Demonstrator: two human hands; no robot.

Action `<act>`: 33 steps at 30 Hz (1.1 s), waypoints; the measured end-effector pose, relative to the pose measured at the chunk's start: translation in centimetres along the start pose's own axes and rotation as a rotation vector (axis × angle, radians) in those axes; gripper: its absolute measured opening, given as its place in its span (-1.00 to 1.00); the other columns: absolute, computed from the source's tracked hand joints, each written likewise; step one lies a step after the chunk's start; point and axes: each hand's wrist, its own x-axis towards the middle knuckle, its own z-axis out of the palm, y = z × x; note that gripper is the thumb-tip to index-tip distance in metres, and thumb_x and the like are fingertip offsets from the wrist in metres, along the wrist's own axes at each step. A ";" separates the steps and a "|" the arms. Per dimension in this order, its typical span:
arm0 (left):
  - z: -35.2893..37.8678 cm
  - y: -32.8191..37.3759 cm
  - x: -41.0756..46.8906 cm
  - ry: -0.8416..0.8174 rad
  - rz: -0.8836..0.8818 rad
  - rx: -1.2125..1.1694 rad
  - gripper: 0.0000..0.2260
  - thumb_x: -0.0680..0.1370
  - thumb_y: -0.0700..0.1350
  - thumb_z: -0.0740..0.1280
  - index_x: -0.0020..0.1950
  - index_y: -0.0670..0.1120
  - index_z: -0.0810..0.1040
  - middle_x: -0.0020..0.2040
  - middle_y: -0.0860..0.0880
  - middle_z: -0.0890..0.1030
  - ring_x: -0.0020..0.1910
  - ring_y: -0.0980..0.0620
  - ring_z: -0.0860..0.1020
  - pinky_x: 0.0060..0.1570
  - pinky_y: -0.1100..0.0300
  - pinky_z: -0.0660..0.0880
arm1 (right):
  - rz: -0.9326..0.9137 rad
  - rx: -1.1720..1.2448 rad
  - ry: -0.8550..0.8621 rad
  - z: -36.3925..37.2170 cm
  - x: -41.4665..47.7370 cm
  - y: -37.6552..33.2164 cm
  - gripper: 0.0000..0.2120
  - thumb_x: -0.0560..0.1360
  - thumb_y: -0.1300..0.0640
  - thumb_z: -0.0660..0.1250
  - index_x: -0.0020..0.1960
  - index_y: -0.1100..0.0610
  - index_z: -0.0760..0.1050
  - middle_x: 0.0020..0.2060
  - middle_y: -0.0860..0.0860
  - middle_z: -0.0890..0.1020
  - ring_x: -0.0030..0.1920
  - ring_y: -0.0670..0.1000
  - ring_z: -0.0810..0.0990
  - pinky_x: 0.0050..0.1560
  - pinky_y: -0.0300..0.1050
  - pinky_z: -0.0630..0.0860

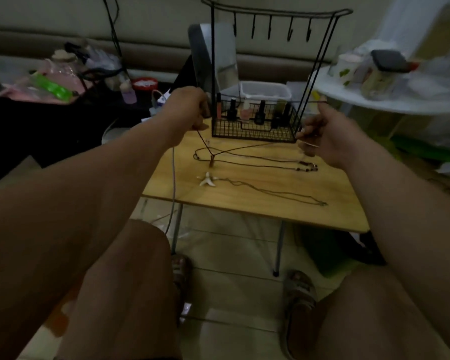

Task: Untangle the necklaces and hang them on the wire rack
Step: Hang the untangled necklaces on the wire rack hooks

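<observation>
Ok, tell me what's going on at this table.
A seated person is working on the necklaces. The left hand and right hand hold a dark cord necklace pulled out between them in front of the wire rack, its pendant end down at the wooden table. A starfish necklace lies loose on the table. The rack's hooks are bare, so nothing is hung yet.

Room under the hooks (270, 28), clutter below
In the wire rack (212, 61), bottles (260, 113) fill the basket (252, 132); a taut cord (309, 102) crosses its front; loose necklaces (257, 166) sprawl over the desk (244, 214).
</observation>
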 end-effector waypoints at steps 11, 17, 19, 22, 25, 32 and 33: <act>-0.3 3.7 1.2 -0.373 0.140 0.313 -0.86 0.60 -0.23 0.36 -0.11 -0.06 0.47 -0.01 -0.16 0.57 -0.01 -0.09 0.59 0.01 0.06 0.56 | -0.124 -0.272 -0.162 2.8 -1.2 -6.3 -0.60 0.65 0.02 0.25 -0.35 0.00 0.30 -0.47 -0.05 0.24 -0.48 -0.04 0.24 -0.31 -0.09 0.34; 0.3 3.5 1.3 -0.306 0.200 0.464 -0.89 0.64 -0.14 0.37 0.12 -0.13 0.53 0.00 -0.10 0.60 -0.10 0.00 0.59 -0.15 0.17 0.51 | -0.128 -0.375 -0.180 2.6 -1.4 -6.6 -0.63 0.64 0.06 0.27 -0.34 0.00 0.32 -0.47 -0.07 0.26 -0.45 -0.04 0.24 -0.34 -0.10 0.29; -0.1 3.4 1.2 -0.356 0.217 0.549 -0.85 0.65 -0.03 0.37 0.16 -0.06 0.56 0.00 -0.07 0.60 -0.08 0.02 0.58 -0.15 0.16 0.48 | -0.123 -0.367 -0.177 2.1 -1.2 -6.6 -0.65 0.64 0.06 0.29 -0.31 0.00 0.33 -0.46 -0.07 0.26 -0.45 -0.05 0.24 -0.31 -0.10 0.31; -0.8 3.7 1.1 -0.469 0.241 0.721 -0.79 0.64 0.10 0.36 0.11 -0.02 0.61 0.00 -0.05 0.60 -0.02 -0.01 0.57 -0.10 0.12 0.46 | -0.110 -0.369 -0.187 1.2 -0.8 -6.7 -0.65 0.63 0.07 0.30 -0.31 0.00 0.33 -0.44 -0.06 0.26 -0.44 -0.04 0.26 -0.29 -0.08 0.33; -1.1 4.0 1.5 -0.484 0.247 0.707 -0.79 0.67 0.06 0.32 0.08 -0.05 0.62 -0.01 -0.10 0.60 -0.02 -0.05 0.58 -0.11 0.12 0.45 | -0.112 -0.367 -0.199 0.6 -0.3 -6.9 -0.67 0.64 0.07 0.31 -0.28 0.01 0.34 -0.42 -0.04 0.25 -0.43 -0.04 0.26 -0.31 -0.09 0.35; -1.6 5.0 4.7 -0.267 0.159 0.181 -0.73 0.72 0.05 0.23 0.09 -0.06 0.66 -0.32 0.00 0.56 -0.18 -0.11 0.60 0.19 -0.21 0.58 | -0.188 -0.250 -0.200 -0.8 2.1 -8.4 -0.80 0.69 0.06 0.28 -0.06 0.13 0.55 -0.43 -0.07 0.30 -0.41 -0.06 0.29 -0.28 -0.12 0.37; -1.7 5.3 5.2 -0.240 0.161 0.164 -0.74 0.72 0.06 0.24 0.10 -0.03 0.68 -0.34 0.00 0.58 -0.19 -0.10 0.62 0.20 -0.24 0.59 | -0.208 -0.252 -0.186 -0.9 2.6 -8.7 -0.81 0.70 0.08 0.27 0.02 0.17 0.57 -0.44 -0.08 0.34 -0.40 -0.06 0.31 -0.27 -0.12 0.39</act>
